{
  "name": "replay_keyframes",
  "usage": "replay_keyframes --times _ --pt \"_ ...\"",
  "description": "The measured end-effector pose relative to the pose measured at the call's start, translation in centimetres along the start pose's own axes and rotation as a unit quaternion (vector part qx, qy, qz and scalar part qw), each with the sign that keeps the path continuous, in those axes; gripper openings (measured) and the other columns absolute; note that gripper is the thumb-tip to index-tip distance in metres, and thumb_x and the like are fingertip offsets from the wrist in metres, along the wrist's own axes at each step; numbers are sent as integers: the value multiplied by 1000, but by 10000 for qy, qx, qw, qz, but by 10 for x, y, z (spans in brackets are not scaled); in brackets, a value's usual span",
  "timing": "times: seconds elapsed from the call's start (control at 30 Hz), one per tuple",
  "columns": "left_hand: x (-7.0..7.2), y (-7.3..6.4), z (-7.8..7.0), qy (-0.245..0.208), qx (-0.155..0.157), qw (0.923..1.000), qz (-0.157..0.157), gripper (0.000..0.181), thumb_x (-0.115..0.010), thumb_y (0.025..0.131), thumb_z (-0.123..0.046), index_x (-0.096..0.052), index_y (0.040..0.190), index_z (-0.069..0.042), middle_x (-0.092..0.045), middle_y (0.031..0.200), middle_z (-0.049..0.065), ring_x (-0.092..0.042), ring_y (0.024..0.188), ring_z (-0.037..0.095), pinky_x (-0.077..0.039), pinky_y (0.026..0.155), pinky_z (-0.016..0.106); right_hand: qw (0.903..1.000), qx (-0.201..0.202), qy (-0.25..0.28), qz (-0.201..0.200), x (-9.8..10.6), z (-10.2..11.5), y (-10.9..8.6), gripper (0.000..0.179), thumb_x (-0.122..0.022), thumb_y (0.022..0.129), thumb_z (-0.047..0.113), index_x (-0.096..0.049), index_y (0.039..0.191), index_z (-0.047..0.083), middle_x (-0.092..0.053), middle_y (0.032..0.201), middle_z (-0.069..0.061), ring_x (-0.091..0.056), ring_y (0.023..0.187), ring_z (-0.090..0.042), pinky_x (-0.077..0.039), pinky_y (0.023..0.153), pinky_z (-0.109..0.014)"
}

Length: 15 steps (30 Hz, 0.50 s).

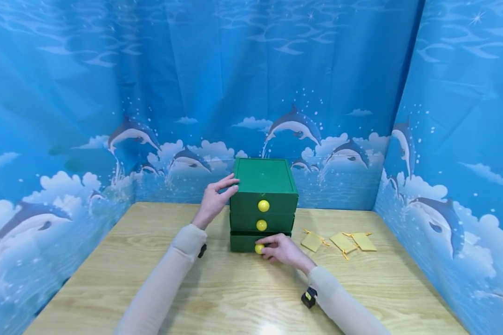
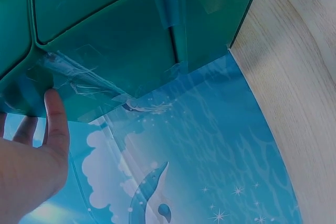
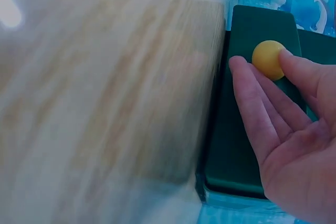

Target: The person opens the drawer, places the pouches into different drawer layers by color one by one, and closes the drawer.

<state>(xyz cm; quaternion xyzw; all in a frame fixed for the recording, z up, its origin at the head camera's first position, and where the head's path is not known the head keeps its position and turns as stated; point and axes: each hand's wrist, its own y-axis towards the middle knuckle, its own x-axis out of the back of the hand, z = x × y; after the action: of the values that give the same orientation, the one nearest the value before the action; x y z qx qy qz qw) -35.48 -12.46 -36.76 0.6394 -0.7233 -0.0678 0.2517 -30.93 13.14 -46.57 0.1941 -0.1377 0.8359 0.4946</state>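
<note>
A green chest of drawers [image 1: 266,176] with three drawers stands on the table, a round yellow knob on each front. My right hand [image 1: 286,251] pinches the lowest knob [image 3: 268,59] between thumb and fingers. The bottom drawer [image 1: 241,244] sits slightly forward, with a dark gap along its top edge. At the chest's upper left side, my left hand [image 1: 215,199] rests its extended fingers against the wall; in the left wrist view, a fingertip [image 2: 52,98] touches the green side near clear tape.
Several small yellow drawstring pouches [image 1: 313,241] lie flat on the wooden table [image 1: 234,293] to the right of the chest. Blue curtains [image 1: 201,93] printed with dolphins hang behind and at the sides. The upper knob [image 1: 263,205] and middle knob [image 1: 261,225] are uncovered.
</note>
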Motion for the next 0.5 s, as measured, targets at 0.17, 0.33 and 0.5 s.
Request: replay_keyframes --times 0.17,0.33,0.5 --pt "0 -1 -1 3 2 10000 14 40 -61 97 -41 -65 131 -20 -41 155 -2 -28 148 19 -32 115 54 9982 336 -470 134 1 -1 -2 27 -64 96 17 -70 123 13 -76 101 -11 -72 88 -22 -60 72 -34" --pt "0 -1 -1 10 12 10000 12 41 -61 96 -42 -64 131 -21 -41 155 -2 -28 148 19 -32 115 54 9936 633 -881 328 3 -3 -6 28 -63 97 16 -69 124 14 -76 102 -5 -73 90 -18 -60 74 -30" --pt "1 -1 -2 59 25 10000 8 41 -61 96 -43 -65 131 -21 -42 155 -4 -28 148 18 -33 115 53 9924 640 -970 392 2 -3 -11 29 -62 97 17 -69 125 15 -75 105 -1 -72 91 -17 -59 75 -28"
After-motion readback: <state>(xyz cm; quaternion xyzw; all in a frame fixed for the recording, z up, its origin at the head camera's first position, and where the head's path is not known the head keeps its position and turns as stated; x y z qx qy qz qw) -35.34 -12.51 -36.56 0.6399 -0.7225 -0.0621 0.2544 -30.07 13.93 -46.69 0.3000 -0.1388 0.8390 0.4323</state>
